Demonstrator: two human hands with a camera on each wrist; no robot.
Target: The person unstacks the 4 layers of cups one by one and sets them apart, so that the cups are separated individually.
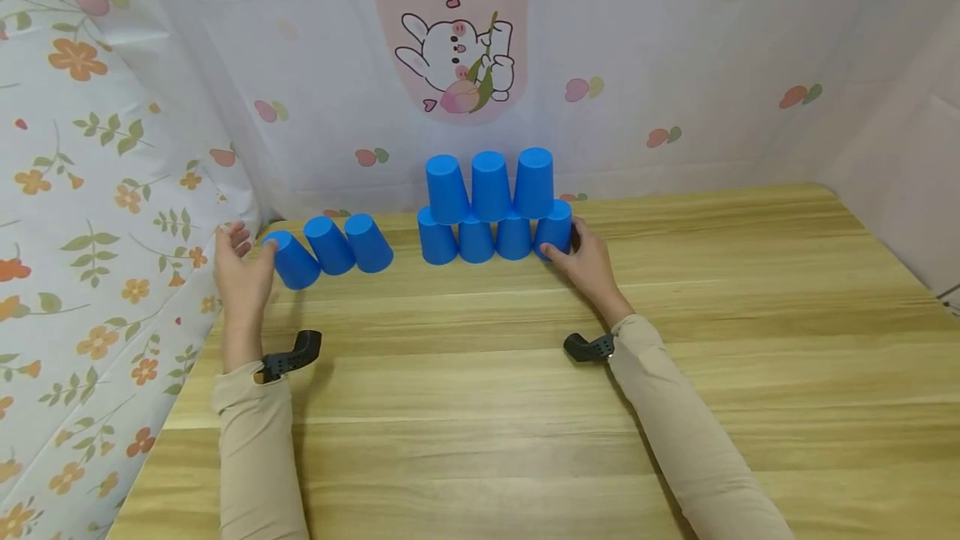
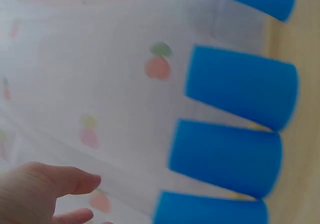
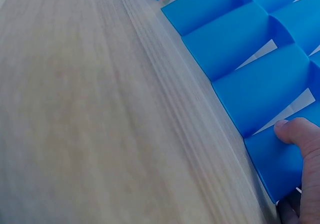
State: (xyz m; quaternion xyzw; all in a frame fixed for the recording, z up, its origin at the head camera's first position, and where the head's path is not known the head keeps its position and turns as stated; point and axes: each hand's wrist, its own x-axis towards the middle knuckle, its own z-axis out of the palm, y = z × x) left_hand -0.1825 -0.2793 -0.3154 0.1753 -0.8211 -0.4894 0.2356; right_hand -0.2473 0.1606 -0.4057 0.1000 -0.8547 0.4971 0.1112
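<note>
Blue cups stand upside down in a two-level stack, with three upper cups (image 1: 491, 187) resting on a row of several lower cups (image 1: 476, 241). My right hand (image 1: 587, 263) holds the rightmost lower cup (image 3: 275, 164), thumb on its front and fingers round its far side. Left of the stack, three more upturned cups (image 1: 330, 245) stand side by side. Beside the leftmost of these cups (image 1: 295, 260) is my left hand (image 1: 246, 269), its fingers spread and holding nothing. The thumb overlaps that cup's top in the head view, but shows apart from the cups in the left wrist view.
The cups stand near the back edge of a wooden table (image 1: 465, 398). A pale printed curtain (image 1: 675, 48) hangs right behind them, and a flowered cloth (image 1: 97, 215) borders the left side. Black wrist mounts (image 1: 292, 355) stick out from both sleeves.
</note>
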